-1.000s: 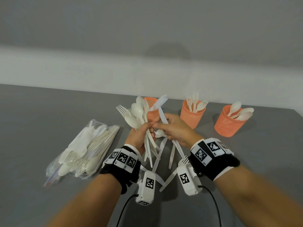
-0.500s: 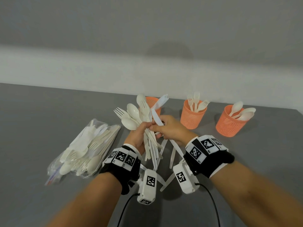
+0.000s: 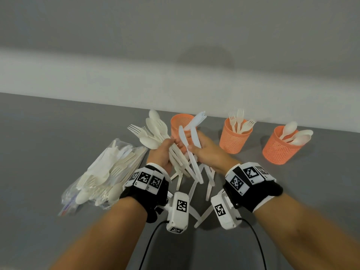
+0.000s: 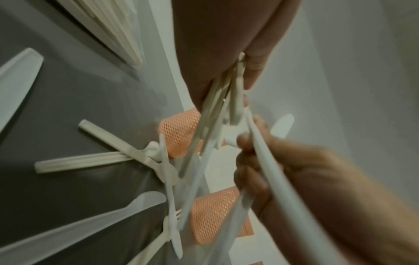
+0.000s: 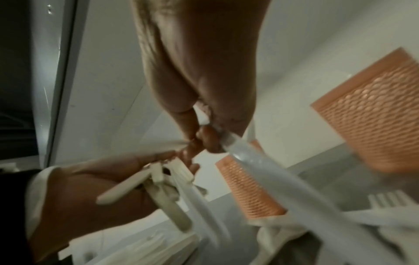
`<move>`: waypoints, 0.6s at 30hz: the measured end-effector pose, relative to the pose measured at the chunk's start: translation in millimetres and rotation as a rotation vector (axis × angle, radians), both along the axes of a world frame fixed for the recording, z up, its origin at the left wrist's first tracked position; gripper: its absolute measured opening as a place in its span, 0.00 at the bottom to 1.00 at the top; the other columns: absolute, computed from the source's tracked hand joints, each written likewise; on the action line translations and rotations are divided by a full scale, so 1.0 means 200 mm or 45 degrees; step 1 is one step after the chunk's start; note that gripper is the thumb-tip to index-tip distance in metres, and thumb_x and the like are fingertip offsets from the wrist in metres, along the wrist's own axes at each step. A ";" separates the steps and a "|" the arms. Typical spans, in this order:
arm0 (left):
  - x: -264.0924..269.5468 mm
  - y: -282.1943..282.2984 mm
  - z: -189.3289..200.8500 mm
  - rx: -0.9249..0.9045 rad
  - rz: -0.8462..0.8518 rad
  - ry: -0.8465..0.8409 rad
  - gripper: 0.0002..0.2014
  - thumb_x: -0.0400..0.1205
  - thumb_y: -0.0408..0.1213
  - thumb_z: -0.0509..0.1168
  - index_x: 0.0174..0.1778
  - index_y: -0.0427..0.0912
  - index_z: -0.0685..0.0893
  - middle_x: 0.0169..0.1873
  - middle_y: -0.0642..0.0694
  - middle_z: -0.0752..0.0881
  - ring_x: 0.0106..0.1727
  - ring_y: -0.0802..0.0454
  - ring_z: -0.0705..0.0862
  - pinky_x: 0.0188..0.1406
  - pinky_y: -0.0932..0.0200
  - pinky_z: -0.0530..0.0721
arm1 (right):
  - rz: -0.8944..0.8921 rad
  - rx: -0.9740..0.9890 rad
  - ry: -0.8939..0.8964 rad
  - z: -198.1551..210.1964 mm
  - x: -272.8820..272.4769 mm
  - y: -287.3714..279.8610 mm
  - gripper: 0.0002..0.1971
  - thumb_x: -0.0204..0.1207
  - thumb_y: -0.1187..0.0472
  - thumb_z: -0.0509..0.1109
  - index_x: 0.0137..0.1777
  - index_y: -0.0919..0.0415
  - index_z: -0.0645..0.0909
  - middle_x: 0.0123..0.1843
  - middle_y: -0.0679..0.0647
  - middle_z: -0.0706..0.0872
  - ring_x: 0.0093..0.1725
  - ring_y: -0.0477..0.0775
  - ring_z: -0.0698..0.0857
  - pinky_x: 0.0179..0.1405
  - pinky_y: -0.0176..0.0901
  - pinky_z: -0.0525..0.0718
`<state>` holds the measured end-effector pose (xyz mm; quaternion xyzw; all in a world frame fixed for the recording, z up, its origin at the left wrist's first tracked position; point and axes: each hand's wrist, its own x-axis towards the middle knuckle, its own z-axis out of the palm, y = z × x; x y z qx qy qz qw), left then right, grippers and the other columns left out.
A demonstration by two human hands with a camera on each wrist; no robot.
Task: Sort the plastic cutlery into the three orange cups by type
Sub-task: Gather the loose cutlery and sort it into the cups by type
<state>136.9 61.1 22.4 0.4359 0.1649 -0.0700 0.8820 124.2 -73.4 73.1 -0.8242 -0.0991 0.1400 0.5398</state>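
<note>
My left hand grips a mixed bunch of cream spoons and forks by the handles, held above the grey table. My right hand pinches several white knives right beside that bunch, blades pointing up. Three orange mesh cups stand along the back: the left cup sits just behind my hands, the middle cup holds forks, the right cup holds spoons. In the left wrist view the handles fan out below my left palm. The right wrist view shows a knife pinched between thumb and fingers.
A clear plastic bag full of more cutlery lies at the left of the table. Loose knives and forks are scattered on the table under my hands. A pale wall ledge runs just behind the cups.
My right hand has pulled the knives a little away from the left hand's bunch and gathered them more upright. Both hands have shifted slightly to the left.
</note>
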 end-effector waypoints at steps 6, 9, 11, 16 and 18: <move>0.01 -0.01 0.01 -0.102 -0.023 0.039 0.13 0.85 0.35 0.57 0.34 0.39 0.77 0.23 0.47 0.84 0.24 0.55 0.84 0.30 0.61 0.87 | -0.067 0.087 0.193 -0.04 -0.04 -0.04 0.14 0.83 0.69 0.54 0.64 0.60 0.75 0.39 0.49 0.82 0.36 0.47 0.80 0.33 0.35 0.80; 0.00 -0.03 0.00 -0.138 -0.057 0.032 0.13 0.85 0.37 0.57 0.34 0.39 0.77 0.28 0.46 0.81 0.32 0.52 0.83 0.48 0.54 0.86 | -0.110 0.212 0.308 -0.06 -0.05 -0.06 0.11 0.83 0.67 0.54 0.53 0.60 0.78 0.29 0.52 0.74 0.22 0.45 0.71 0.19 0.32 0.71; 0.01 -0.04 0.01 -0.196 -0.037 0.029 0.14 0.85 0.37 0.58 0.33 0.39 0.77 0.28 0.46 0.80 0.29 0.53 0.83 0.48 0.54 0.86 | -0.063 0.222 0.294 -0.07 -0.06 -0.07 0.09 0.84 0.58 0.59 0.45 0.57 0.78 0.26 0.49 0.71 0.19 0.42 0.66 0.16 0.30 0.64; 0.03 -0.05 0.05 -0.217 0.019 0.102 0.12 0.84 0.38 0.60 0.36 0.37 0.78 0.32 0.44 0.82 0.32 0.51 0.85 0.29 0.58 0.89 | 0.087 -0.132 0.041 -0.11 -0.06 -0.11 0.04 0.76 0.58 0.72 0.40 0.55 0.82 0.20 0.40 0.81 0.20 0.34 0.78 0.19 0.21 0.70; 0.04 -0.05 0.06 -0.203 0.069 0.137 0.11 0.84 0.37 0.60 0.38 0.35 0.79 0.35 0.42 0.83 0.33 0.51 0.86 0.26 0.60 0.88 | 0.092 -0.182 0.165 -0.12 -0.05 -0.15 0.07 0.75 0.62 0.72 0.51 0.64 0.83 0.20 0.42 0.78 0.17 0.38 0.74 0.17 0.26 0.69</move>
